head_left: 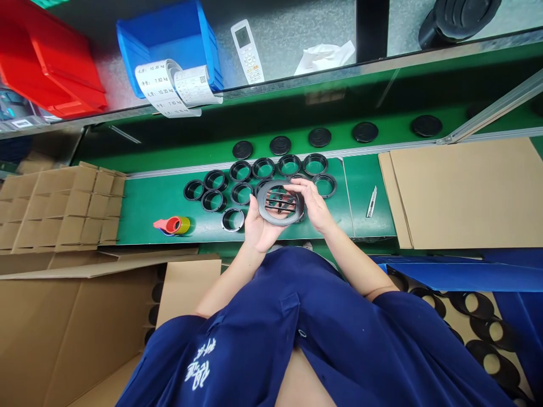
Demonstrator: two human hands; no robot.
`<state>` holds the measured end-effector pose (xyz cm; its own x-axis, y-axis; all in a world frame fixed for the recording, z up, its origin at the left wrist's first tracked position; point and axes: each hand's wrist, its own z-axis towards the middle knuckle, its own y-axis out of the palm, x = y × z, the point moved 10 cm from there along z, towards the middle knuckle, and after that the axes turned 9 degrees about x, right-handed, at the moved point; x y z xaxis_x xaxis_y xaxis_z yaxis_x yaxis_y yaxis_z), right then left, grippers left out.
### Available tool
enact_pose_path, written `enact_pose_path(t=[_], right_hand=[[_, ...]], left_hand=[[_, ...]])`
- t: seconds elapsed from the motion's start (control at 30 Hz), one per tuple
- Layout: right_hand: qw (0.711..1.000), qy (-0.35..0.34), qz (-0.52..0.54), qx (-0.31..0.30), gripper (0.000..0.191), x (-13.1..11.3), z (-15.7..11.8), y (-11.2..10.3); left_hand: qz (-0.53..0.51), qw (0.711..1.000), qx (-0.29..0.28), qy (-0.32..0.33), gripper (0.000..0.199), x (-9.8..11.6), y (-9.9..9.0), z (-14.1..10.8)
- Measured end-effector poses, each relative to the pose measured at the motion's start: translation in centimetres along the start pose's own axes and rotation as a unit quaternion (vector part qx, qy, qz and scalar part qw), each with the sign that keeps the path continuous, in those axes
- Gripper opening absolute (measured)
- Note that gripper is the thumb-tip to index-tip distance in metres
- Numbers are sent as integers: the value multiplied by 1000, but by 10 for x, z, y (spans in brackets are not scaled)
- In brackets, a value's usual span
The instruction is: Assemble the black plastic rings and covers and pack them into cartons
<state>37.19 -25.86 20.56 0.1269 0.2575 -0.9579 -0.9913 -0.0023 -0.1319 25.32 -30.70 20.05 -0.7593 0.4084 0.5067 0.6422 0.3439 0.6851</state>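
Note:
Above the green bench (pixel 148 198), a round black vent piece (pixel 280 217) with slats across its opening is held between both hands. My left hand (pixel 259 227) supports it from the left and below, fingers partly behind it. My right hand (pixel 313 202) has its fingers on the upper right of the rim. Several black rings (pixel 232 219) stand on the bench around and behind the held piece. A row of black round caps (pixel 319 137) lies along the back.
Cardboard dividers (pixel 63 206) stand at left above an open carton (pixel 76 333). A tape roll (pixel 181 225) and a cutter knife (pixel 371 202) lie on the bench. Cardboard sheets (pixel 470 195) are at right, above a blue bin (pixel 449 274) of black parts. A shelf edge (pixel 297 79) crosses above.

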Motion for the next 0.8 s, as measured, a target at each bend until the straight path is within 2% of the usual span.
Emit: enact_pose_path(t=[0.1, 0.17, 0.23, 0.33, 0.43, 0.47, 0.53, 0.63, 0.7, 0.8], right_hand=[[996, -45, -70, -23, 71, 0, -9, 9], [981, -106, -138, -90, 70, -2, -22, 28], [960, -135, -193, -151, 80, 4, -35, 45], [953, -74, -230, -182, 104, 30, -40, 54], [955, -1, -228, -191, 108, 60, -29, 54], [953, 20, -242, -178, 107, 73, -20, 48], [938, 71, -319, -113, 109, 106, 6, 23], [875, 143, -463, -9, 114, 158, 41, -27], [845, 166, -509, -10, 114, 188, 50, -43], [825, 183, -532, -53, 115, 220, 39, -50]], left_hand=[[18, 999, 32, 9, 66, 3, -12, 7], [28, 997, 67, 23, 61, 6, -25, 14], [42, 994, 96, 13, 55, 2, -37, 22], [65, 992, 107, -33, 49, -17, -47, 35], [80, 989, 99, -74, 46, -35, -52, 45], [88, 987, 101, -88, 46, -38, -56, 47], [106, 982, 122, -102, 49, -38, -70, 52], [121, 976, 160, -87, 53, -24, -98, 57], [122, 972, 185, -79, 53, -13, -120, 57], [120, 960, 237, -84, 47, -2, -155, 51]])
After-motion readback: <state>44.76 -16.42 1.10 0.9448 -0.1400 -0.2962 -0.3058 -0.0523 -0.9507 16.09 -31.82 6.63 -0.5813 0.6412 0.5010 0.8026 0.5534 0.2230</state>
